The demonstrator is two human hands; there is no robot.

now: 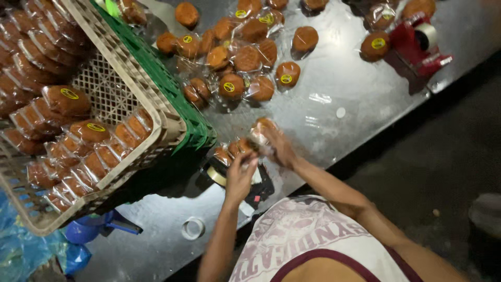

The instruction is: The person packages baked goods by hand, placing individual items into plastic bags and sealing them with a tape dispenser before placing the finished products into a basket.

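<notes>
Both hands pinch one clear-wrapped brown cake [259,131] just above the black tape dispenser [249,184], left hand [241,175] at 7 o'clock, right hand [279,146] at 2 o'clock; risk: slick film slips, dropping it onto the steel table [360,94].

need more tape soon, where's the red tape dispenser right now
In the head view the red tape dispenser sits at the upper right of the metal table, near its edge, beside a wrapped brown cake.
</notes>
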